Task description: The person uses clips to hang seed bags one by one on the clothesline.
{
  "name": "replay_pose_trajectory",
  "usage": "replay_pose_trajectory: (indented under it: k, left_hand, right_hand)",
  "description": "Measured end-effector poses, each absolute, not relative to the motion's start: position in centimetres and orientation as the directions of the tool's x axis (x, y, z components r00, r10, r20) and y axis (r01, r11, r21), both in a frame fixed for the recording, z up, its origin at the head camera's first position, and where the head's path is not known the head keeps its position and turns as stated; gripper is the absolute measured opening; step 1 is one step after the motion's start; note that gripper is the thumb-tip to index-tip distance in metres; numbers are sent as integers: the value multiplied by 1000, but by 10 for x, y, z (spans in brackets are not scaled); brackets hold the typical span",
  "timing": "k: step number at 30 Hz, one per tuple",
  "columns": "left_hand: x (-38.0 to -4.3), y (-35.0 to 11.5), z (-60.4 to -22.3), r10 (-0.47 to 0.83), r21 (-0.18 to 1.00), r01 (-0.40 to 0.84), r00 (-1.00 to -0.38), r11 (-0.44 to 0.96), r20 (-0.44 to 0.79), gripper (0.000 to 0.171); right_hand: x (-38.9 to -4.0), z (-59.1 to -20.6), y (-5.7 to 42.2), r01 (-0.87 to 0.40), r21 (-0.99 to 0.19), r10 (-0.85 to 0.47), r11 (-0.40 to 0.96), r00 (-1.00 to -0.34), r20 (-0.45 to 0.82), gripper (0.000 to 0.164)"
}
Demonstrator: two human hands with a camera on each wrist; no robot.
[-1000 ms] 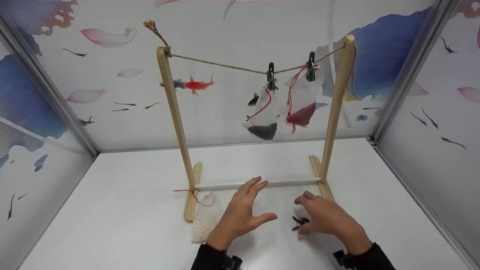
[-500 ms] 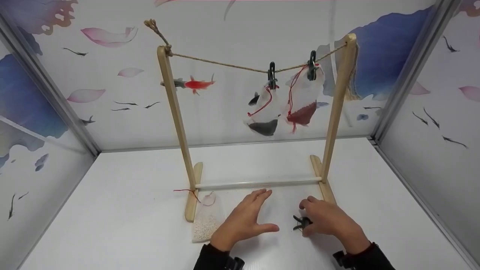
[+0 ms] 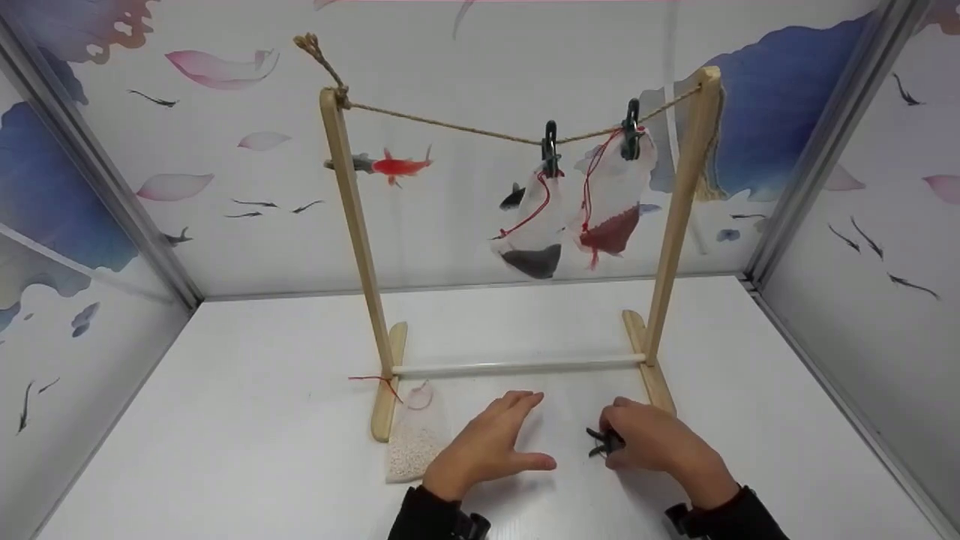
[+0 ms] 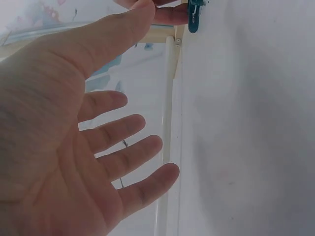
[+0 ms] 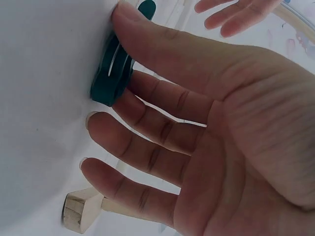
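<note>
My right hand (image 3: 664, 441) pinches a dark green clothespin (image 5: 109, 83) low over the white table, with the thumb on one side and fingers curled on the other. Two prongs of that clothespin poke out left of the fingertips in the head view. Left of it, my left hand (image 3: 489, 448) hovers palm inward, its fingers straight and spread, holding nothing. Beside its wrist lies a sheer drawstring bag (image 3: 411, 450) of pale grains, partly covered by the hand. Its red cord (image 3: 386, 384) trails over the rack's left foot.
A wooden rack (image 3: 358, 232) stands behind the hands, a rope (image 3: 450, 131) strung between its posts. Two clothespins (image 3: 550, 148) hold up a bag of dark contents (image 3: 534, 259) and a bag of red contents (image 3: 613, 229). A white rod (image 3: 517, 367) joins the feet.
My right fingers have closed in on the clothespin and now pinch it. My left hand has lowered slightly toward me, still spread. The hanging bags sway a little.
</note>
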State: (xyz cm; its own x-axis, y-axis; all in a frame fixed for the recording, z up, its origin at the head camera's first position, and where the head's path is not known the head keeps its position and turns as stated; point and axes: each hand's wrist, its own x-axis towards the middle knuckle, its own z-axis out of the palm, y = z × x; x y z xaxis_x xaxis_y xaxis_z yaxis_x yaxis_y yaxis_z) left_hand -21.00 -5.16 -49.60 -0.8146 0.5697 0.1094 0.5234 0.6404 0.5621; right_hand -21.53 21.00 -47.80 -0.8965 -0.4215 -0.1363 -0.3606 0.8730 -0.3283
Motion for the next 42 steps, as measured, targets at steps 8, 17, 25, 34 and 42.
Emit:
replay_pose_trajectory:
  k: [8, 17, 25, 34, 42]
  left_hand:
    - [-209, -51, -492, 571, 570, 524, -813, 633, 112, 86]
    - [-209, -51, -482, 583, 576, 628, -756, 522, 296, 74]
    - [-211, -50, -482, 556, 566, 727, -675, 388, 485, 67]
    - [-213, -49, -484, 547, 572, 741, -658, 351, 517, 59]
    - [-213, -48, -484, 533, 561, 742, -662, 367, 526, 47]
  right_hand:
    - [-211, -469, 210, -614, -264, -599, 744, -788, 145, 38]
    - [-205, -452, 200, -721, -318, -642, 616, -693, 328, 40]
    - [-203, -448, 197, -731, -298, -608, 614, -678, 412, 44]
    - [-204, -449, 195, -759, -274, -604, 591, -641, 473, 45]
    - [-204, -448, 193, -772, -273, -611, 574, -626, 484, 44]
